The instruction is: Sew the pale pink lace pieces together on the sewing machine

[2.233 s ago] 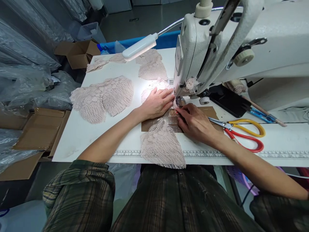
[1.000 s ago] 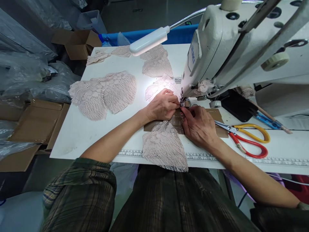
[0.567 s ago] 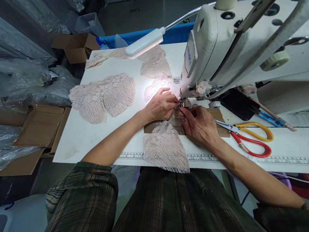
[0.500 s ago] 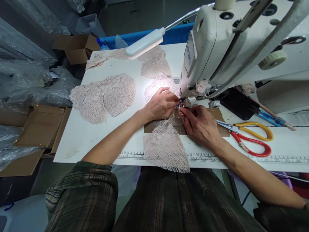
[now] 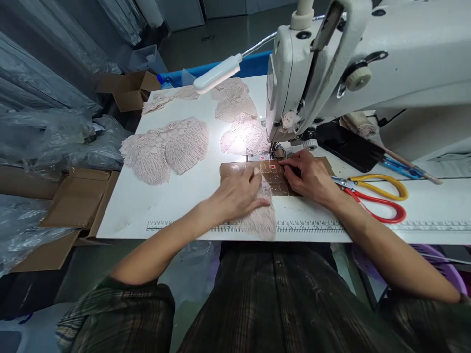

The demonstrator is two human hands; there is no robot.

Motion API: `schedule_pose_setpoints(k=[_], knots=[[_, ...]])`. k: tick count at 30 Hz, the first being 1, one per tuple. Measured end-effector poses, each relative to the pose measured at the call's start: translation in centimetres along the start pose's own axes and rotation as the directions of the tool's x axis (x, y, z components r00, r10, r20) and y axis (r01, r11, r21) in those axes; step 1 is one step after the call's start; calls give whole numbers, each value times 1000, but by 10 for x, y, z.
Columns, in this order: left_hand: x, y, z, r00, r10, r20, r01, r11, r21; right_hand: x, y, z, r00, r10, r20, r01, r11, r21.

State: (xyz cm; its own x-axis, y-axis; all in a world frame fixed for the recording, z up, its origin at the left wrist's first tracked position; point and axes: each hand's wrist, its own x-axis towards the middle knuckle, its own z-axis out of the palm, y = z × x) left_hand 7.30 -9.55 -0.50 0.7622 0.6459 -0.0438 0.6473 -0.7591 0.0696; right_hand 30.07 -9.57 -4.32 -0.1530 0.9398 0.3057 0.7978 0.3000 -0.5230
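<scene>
My left hand point(image 5: 237, 196) lies on a pale pink lace piece point(image 5: 262, 223) near the front edge of the white table point(image 5: 184, 191), its fingers curled over the lace. My right hand point(image 5: 307, 175) rests flat on a brown cardboard template point(image 5: 243, 170), fingertips close to the presser foot point(image 5: 276, 152) of the white sewing machine point(image 5: 331, 73). Another lace piece point(image 5: 245, 138) lies lit just left of the needle.
Larger lace pieces point(image 5: 165, 149) lie at the left and more lace point(image 5: 233, 98) at the back under the lamp point(image 5: 217, 81). Scissors point(image 5: 375, 196) with red and yellow handles lie to the right. A ruler strip point(image 5: 312, 226) runs along the front edge. Cardboard boxes point(image 5: 69, 201) and plastic sheeting stand left.
My left hand has drawn back from the needle toward me and now rests on the lace near the table edge. My right hand stays near the presser foot. The camera view has shifted.
</scene>
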Motion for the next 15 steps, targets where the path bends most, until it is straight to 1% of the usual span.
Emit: schedule_pose_setpoints(k=[2, 3, 4, 6, 8, 11, 13, 15], knots=[[11, -24, 9, 988, 129, -79, -137, 986, -92, 2, 0, -2, 1000, -5, 19, 6, 1000, -7], [16, -36, 11, 976, 171, -133, -190, 971, -147, 3, 1, -4, 999, -14, 30, 15, 1000, -11], [19, -46, 12, 962, 202, -181, -237, 952, -193, 3, 2, -8, 999, -30, 41, 31, 999, -13], [22, -58, 12, 936, 216, -277, -287, 926, -248, -1, 4, -20, 996, -74, 50, 75, 997, -21], [19, -60, 11, 920, 191, -343, -292, 917, -273, -8, 7, -34, 991, -125, 39, 127, 991, -38], [13, -53, 12, 901, 106, -422, -245, 925, -291, -26, 14, -51, 982, -187, -12, 185, 980, -75], [14, -47, 14, 888, 67, -454, -224, 927, -301, -38, 23, -54, 977, -209, -38, 205, 974, -97], [19, -42, 16, 884, 75, -461, -240, 920, -311, -47, 33, -52, 975, -219, -38, 213, 969, -123]])
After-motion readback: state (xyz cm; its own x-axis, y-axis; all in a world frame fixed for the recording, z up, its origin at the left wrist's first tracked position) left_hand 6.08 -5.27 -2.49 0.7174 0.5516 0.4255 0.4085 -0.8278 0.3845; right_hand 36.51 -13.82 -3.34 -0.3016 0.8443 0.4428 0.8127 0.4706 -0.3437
